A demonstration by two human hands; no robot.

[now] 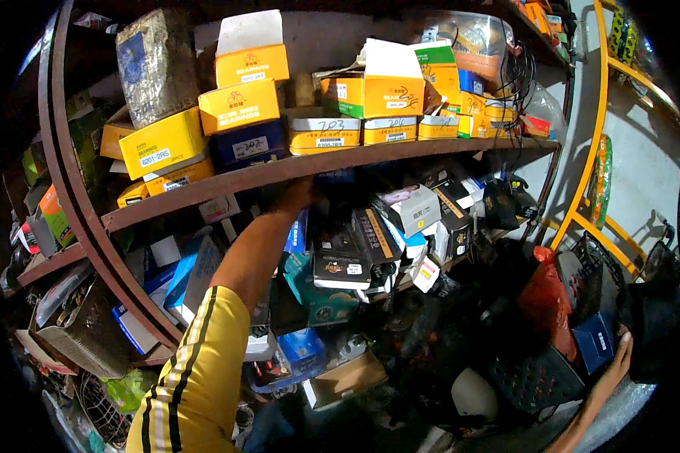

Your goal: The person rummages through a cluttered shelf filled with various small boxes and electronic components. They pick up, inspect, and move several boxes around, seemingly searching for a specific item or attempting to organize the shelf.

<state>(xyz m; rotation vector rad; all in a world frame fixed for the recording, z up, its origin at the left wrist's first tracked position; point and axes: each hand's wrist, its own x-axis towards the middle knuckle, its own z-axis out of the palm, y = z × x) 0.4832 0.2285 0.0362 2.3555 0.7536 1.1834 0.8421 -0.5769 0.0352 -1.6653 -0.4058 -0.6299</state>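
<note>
My left arm, in a yellow sleeve with dark stripes, reaches up to the brown metal shelf. In the shadow just under the shelf's front rail is my left hand; its fingers are hidden. Below it stand a narrow blue box and black cartons. Yellow bearing boxes sit on the shelf above. At the lower right, my right hand lies against the edge of a dark black object, fingers stretched upward. A dark blue box is beside it.
A worn metal tin leans on the upper shelf. Black cables hang at its right end. An orange-yellow metal frame stands by the wall. Below are a red plastic bag, a black perforated crate and an opened cardboard box.
</note>
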